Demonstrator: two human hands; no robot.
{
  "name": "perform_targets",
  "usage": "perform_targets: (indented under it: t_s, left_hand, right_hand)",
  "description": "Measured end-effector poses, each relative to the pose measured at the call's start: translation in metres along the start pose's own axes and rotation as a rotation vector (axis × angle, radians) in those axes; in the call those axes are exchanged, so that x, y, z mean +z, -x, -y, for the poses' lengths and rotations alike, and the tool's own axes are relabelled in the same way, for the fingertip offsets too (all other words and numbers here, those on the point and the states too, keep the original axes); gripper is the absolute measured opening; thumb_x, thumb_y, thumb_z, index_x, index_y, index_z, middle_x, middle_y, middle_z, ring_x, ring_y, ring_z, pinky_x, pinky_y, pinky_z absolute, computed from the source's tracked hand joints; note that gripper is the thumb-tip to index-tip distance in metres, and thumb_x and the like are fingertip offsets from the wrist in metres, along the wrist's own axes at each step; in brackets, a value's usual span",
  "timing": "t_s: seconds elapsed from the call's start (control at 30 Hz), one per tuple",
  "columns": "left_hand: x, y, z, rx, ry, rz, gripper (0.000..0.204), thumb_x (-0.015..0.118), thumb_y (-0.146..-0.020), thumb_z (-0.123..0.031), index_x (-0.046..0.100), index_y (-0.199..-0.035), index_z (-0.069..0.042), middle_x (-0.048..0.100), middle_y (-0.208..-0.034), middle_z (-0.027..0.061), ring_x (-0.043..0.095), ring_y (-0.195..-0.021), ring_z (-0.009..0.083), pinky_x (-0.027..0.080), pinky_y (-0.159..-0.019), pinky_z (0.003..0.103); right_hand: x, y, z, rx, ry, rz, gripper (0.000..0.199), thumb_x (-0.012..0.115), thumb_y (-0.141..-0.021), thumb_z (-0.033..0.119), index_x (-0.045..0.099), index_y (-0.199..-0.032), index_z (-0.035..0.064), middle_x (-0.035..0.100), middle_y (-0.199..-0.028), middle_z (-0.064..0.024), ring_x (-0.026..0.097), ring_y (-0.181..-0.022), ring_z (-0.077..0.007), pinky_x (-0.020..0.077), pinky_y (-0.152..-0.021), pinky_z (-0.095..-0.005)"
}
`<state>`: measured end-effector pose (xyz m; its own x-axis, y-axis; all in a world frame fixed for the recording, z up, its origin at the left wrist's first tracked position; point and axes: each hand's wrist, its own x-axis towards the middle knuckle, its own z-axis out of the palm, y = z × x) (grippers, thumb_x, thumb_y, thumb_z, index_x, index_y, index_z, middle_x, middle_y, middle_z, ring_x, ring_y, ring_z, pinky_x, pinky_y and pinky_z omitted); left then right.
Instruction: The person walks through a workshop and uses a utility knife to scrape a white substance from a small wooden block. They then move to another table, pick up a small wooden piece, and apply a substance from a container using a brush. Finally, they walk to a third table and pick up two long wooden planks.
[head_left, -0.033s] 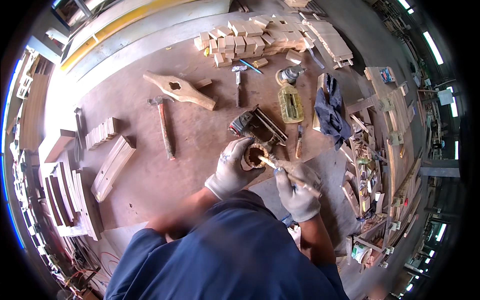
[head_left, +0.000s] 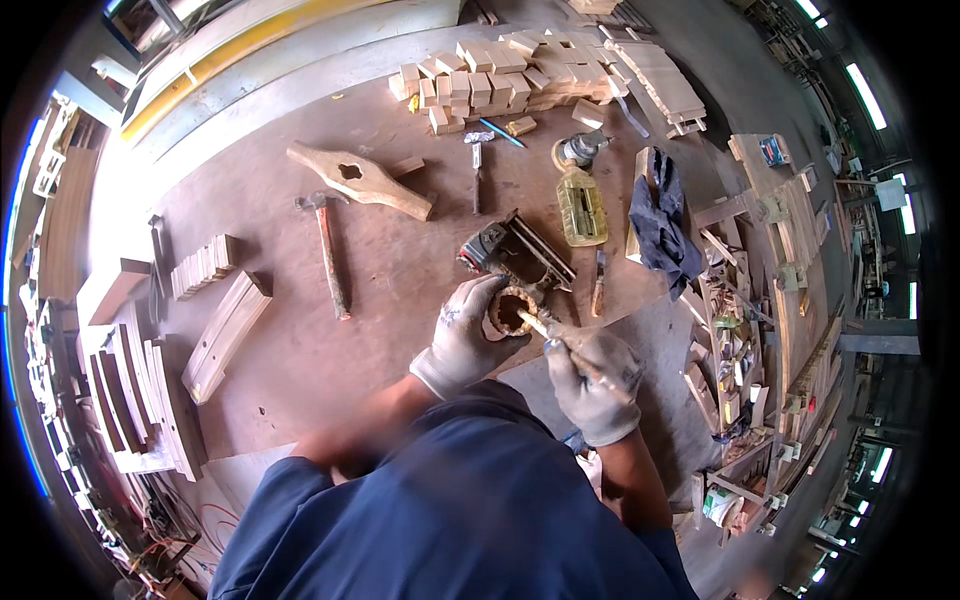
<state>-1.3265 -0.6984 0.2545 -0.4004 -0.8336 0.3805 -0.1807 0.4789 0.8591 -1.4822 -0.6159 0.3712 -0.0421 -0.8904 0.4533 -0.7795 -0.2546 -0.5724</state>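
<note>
My left hand [head_left: 463, 335], in a pale work glove, is closed round a small round container [head_left: 500, 322] with a crusted, uneven rim and a brown inside. My right hand [head_left: 597, 385], gloved too, grips a light wooden stick [head_left: 560, 342], whose far end reaches into the container's mouth. The tip inside is too small to make out. Just beyond the container lies a nail gun [head_left: 517, 250] with a dark body and long magazine. Right of that is a narrow tool [head_left: 598, 290] with a wooden handle, perhaps a chisel.
On the brown table lie a hammer [head_left: 325, 255], a second hammer [head_left: 477, 170], a shaped wooden piece with a hole [head_left: 385, 188], a yellowish plastic bottle [head_left: 581, 208] and a dark cloth [head_left: 665, 225]. Wooden blocks [head_left: 480, 88] are stacked at the back; curved wooden pieces [head_left: 228, 335] lie left.
The stick and my right hand have shifted very slightly left. My left hand and the container stay in place.
</note>
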Motion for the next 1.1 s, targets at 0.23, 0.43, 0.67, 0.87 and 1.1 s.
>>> perform_targets:
  t_s: [0.23,0.43,0.67,0.87,1.1]
  left_hand:
    - [0.0,0.0,0.003,0.096,-0.014,-0.01,0.065,0.086,-0.069,-0.012,0.058,-0.126,0.001,0.065,-0.119,0.022,0.065,-0.108,0.0404,0.055,-0.092,0.045]
    - [-0.001,0.002,0.001,0.112,-0.018,-0.011,0.063,0.085,-0.071,-0.014,0.058,-0.126,0.002,0.065,-0.119,0.023,0.066,-0.109,0.0411,0.055,-0.092,0.044]
    - [-0.003,-0.002,-0.005,0.146,0.018,0.01,0.063,0.085,-0.071,-0.013,0.058,-0.125,0.002,0.065,-0.119,0.0233,0.066,-0.108,0.0411,0.055,-0.092,0.045]
    - [0.001,-0.001,0.0,0.136,-0.004,-0.002,0.065,0.087,-0.065,-0.011,0.06,-0.123,0.003,0.065,-0.12,0.0243,0.065,-0.108,0.0416,0.054,-0.094,0.046]
    - [0.001,0.0,0.002,0.057,0.011,0.01,0.07,0.09,-0.064,-0.013,0.059,-0.125,0.001,0.066,-0.117,0.0218,0.066,-0.106,0.0392,0.055,-0.091,0.045]
  right_hand:
    - [0.028,0.016,0.003,-0.095,0.196,0.107,0.022,0.074,-0.086,0.015,0.067,-0.105,0.0055,0.065,-0.081,-0.0088,0.065,-0.071,-0.0282,0.0521,-0.065,-0.0405]
    - [0.023,0.016,0.007,-0.063,0.114,0.048,0.025,0.075,-0.086,0.011,0.066,-0.108,0.0038,0.066,-0.082,-0.0092,0.066,-0.072,-0.0277,0.0519,-0.068,-0.0403]
    - [0.025,0.021,0.008,-0.081,0.116,0.096,0.026,0.075,-0.086,0.013,0.066,-0.109,0.0029,0.067,-0.087,-0.011,0.066,-0.076,-0.0288,0.0517,-0.068,-0.041]
    - [0.016,0.015,0.011,-0.07,0.077,0.048,0.022,0.073,-0.087,0.009,0.065,-0.107,0.0042,0.068,-0.085,-0.0106,0.068,-0.074,-0.0278,0.0539,-0.068,-0.0392]
    - [0.015,0.021,0.009,0.015,0.066,0.023,0.018,0.071,-0.09,0.008,0.067,-0.106,0.0031,0.071,-0.089,-0.0122,0.069,-0.076,-0.0299,0.0552,-0.069,-0.0401]
